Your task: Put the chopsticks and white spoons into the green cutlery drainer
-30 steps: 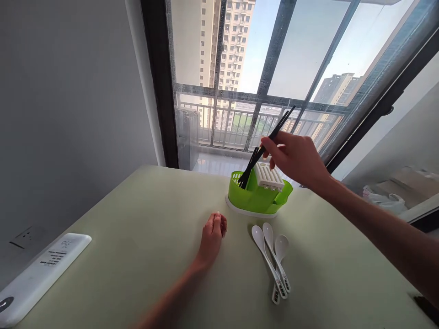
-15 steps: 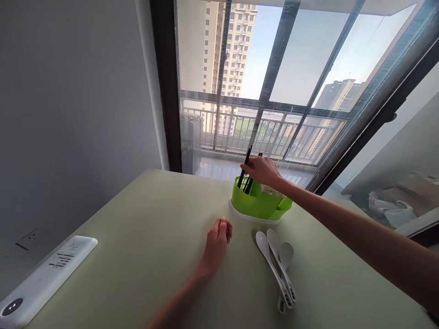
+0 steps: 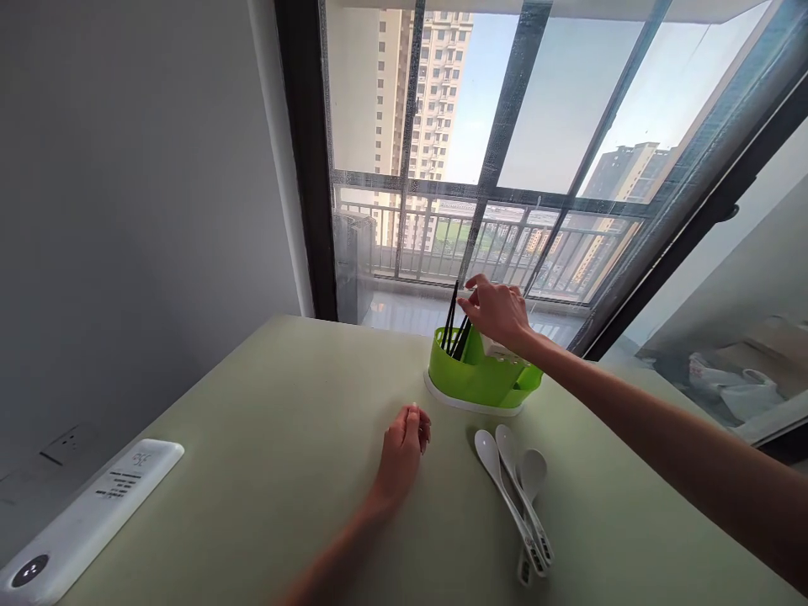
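My right hand is raised over a green utensil holder, its thumb and index finger apart with nothing between them. Black chopsticks lean in the left compartment of the holder, just left of my fingertips. A white piece inside the holder is partly hidden under my wrist. My left hand rests on the table in front of the holder, fingers curled in; whether anything is inside them is hidden. To its right lie three white spoons, overlapping, with their bowls pointing away from me.
The pale green table spreads out under both hands. A long white device with a digital display lies along its left edge. Behind the table stands a dark-framed glass door; a grey wall rises on the left.
My right hand has let go of the chopsticks and moved slightly right, its fingers opening. The chopsticks now lean in the holder by themselves. My left hand stays curled on the table.
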`<action>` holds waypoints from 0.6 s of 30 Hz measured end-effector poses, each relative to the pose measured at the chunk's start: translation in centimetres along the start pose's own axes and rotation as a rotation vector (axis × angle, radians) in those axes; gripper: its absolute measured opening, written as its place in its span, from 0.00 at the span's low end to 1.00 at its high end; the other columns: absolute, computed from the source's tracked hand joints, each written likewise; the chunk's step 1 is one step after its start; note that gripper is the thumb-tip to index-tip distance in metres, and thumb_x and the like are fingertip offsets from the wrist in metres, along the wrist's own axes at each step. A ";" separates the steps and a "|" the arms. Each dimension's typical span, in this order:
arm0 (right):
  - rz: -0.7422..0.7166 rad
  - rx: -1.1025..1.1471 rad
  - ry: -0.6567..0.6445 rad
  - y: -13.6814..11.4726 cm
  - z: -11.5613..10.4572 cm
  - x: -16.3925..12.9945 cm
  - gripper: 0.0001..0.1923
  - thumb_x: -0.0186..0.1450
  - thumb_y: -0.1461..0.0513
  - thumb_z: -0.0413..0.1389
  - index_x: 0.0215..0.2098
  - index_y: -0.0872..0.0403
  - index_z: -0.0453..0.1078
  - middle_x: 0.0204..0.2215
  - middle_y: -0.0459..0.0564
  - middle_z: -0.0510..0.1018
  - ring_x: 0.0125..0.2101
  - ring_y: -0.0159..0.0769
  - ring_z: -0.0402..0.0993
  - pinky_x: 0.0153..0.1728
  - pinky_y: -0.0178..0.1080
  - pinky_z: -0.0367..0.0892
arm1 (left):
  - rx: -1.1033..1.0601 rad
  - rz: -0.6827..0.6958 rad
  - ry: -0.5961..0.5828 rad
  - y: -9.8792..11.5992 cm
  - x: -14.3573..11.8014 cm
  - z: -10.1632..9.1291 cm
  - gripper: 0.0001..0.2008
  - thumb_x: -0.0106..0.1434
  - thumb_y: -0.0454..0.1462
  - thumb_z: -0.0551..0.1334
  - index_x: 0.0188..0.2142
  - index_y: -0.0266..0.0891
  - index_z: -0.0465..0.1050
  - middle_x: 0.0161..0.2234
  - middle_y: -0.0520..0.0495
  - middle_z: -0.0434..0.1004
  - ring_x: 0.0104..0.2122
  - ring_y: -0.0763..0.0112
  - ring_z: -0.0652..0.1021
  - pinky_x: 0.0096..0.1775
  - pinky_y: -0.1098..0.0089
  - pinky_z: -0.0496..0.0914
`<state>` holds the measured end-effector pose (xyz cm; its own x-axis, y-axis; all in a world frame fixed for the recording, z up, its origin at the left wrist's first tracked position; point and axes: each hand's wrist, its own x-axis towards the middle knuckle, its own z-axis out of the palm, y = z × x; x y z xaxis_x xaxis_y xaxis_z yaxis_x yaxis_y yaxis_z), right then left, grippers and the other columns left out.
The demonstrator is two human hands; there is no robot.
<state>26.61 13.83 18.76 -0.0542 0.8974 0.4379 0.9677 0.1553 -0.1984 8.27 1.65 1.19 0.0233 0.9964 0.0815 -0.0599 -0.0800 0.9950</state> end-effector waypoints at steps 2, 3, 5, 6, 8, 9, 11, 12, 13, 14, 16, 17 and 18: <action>-0.046 0.017 0.060 -0.3 -1.2 -1.0 0.18 0.72 0.58 0.53 0.59 0.55 0.66 0.38 0.51 0.86 0.45 0.48 0.79 0.56 0.53 0.58 | -0.001 0.005 -0.002 0.1 -0.1 0.0 0.22 0.72 0.52 0.51 0.28 0.43 0.66 0.22 0.53 0.66 0.23 0.71 0.66 0.27 0.69 0.63; -0.109 0.031 0.101 -0.5 -1.7 -1.8 0.17 0.72 0.58 0.54 0.57 0.54 0.68 0.37 0.51 0.85 0.43 0.48 0.79 0.54 0.52 0.60 | -0.003 0.007 -0.005 0.1 -0.1 0.0 0.22 0.72 0.52 0.51 0.28 0.43 0.66 0.22 0.53 0.65 0.23 0.71 0.66 0.27 0.69 0.63; -0.246 0.053 0.150 -1.2 -2.8 -3.8 0.12 0.72 0.59 0.53 0.53 0.52 0.70 0.36 0.49 0.85 0.39 0.45 0.79 0.48 0.46 0.64 | -0.008 0.007 -0.012 0.1 -0.1 0.0 0.22 0.72 0.52 0.51 0.28 0.43 0.66 0.22 0.53 0.65 0.23 0.71 0.66 0.27 0.69 0.62; -0.302 0.060 0.142 -1.5 -3.3 -4.9 0.11 0.72 0.60 0.53 0.51 0.52 0.71 0.36 0.48 0.84 0.37 0.43 0.79 0.43 0.43 0.65 | -0.012 0.005 -0.014 0.0 0.0 0.0 0.22 0.72 0.53 0.51 0.28 0.43 0.66 0.22 0.53 0.65 0.22 0.71 0.66 0.27 0.69 0.62; -0.410 0.076 0.065 -2.0 -4.1 -7.1 0.10 0.73 0.60 0.52 0.50 0.51 0.71 0.37 0.47 0.84 0.33 0.38 0.78 0.35 0.38 0.63 | -0.019 0.000 -0.016 -0.1 0.0 0.1 0.22 0.72 0.53 0.51 0.28 0.43 0.65 0.23 0.53 0.65 0.23 0.71 0.66 0.27 0.69 0.63; -0.477 0.080 0.017 -2.1 -4.3 -8.2 0.10 0.74 0.60 0.51 0.49 0.51 0.72 0.37 0.47 0.84 0.31 0.36 0.78 0.32 0.36 0.62 | -0.021 -0.002 -0.015 -0.1 0.0 0.1 0.22 0.72 0.54 0.52 0.28 0.43 0.65 0.23 0.53 0.65 0.23 0.71 0.66 0.26 0.69 0.63; -0.623 0.024 -0.133 -2.1 -4.7 -10.1 0.11 0.75 0.61 0.49 0.48 0.51 0.72 0.38 0.47 0.83 0.29 0.33 0.77 0.30 0.35 0.60 | -0.017 -0.003 -0.011 -0.1 0.0 0.2 0.22 0.72 0.54 0.53 0.28 0.43 0.65 0.24 0.53 0.66 0.23 0.70 0.67 0.26 0.69 0.63; -0.669 -0.020 -0.208 -1.9 -4.7 -10.9 0.11 0.75 0.61 0.48 0.46 0.51 0.73 0.37 0.48 0.83 0.29 0.33 0.77 0.30 0.35 0.59 | -0.010 -0.003 -0.010 0.0 0.0 0.2 0.22 0.71 0.54 0.53 0.28 0.43 0.66 0.24 0.53 0.66 0.23 0.70 0.67 0.27 0.69 0.64; -0.689 -0.061 -0.285 -1.6 -4.6 -11.7 0.11 0.75 0.62 0.49 0.46 0.51 0.74 0.36 0.48 0.83 0.29 0.34 0.78 0.29 0.35 0.59 | -0.001 -0.003 -0.008 0.1 -0.1 0.2 0.22 0.72 0.53 0.53 0.28 0.43 0.66 0.24 0.53 0.66 0.23 0.70 0.67 0.27 0.69 0.64; -0.689 -0.097 -0.356 -1.1 -4.5 -12.3 0.11 0.75 0.62 0.49 0.45 0.51 0.74 0.35 0.48 0.83 0.30 0.35 0.79 0.29 0.35 0.59 | 0.010 -0.004 -0.006 0.2 -0.1 0.2 0.22 0.71 0.54 0.53 0.28 0.43 0.66 0.23 0.53 0.66 0.23 0.70 0.67 0.27 0.69 0.64; -0.656 -0.140 -0.479 -0.1 -3.9 -13.5 0.09 0.74 0.61 0.52 0.47 0.51 0.74 0.35 0.49 0.82 0.32 0.38 0.81 0.29 0.36 0.61 | 0.033 -0.006 0.005 0.4 -0.2 0.2 0.23 0.71 0.54 0.53 0.28 0.43 0.67 0.23 0.53 0.67 0.23 0.70 0.67 0.27 0.69 0.65; -0.630 -0.153 -0.524 0.4 -3.5 -14.0 0.09 0.73 0.61 0.53 0.48 0.51 0.74 0.36 0.50 0.82 0.34 0.40 0.81 0.30 0.36 0.62 | 0.050 -0.007 0.026 0.4 -0.2 0.3 0.23 0.71 0.55 0.53 0.27 0.43 0.67 0.22 0.52 0.67 0.23 0.70 0.68 0.27 0.69 0.66; -0.595 -0.164 -0.562 1.0 -3.1 -14.5 0.09 0.73 0.60 0.54 0.49 0.51 0.73 0.37 0.51 0.82 0.35 0.41 0.82 0.32 0.37 0.64 | 0.065 -0.008 0.047 0.4 -0.2 0.3 0.23 0.70 0.55 0.53 0.27 0.43 0.68 0.22 0.52 0.68 0.23 0.70 0.68 0.27 0.69 0.66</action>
<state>29.09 -0.30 14.99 -0.6399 0.7640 -0.0821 0.7602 0.6451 0.0772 8.50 1.41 1.60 -0.0232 0.9972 0.0718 0.0052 -0.0717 0.9974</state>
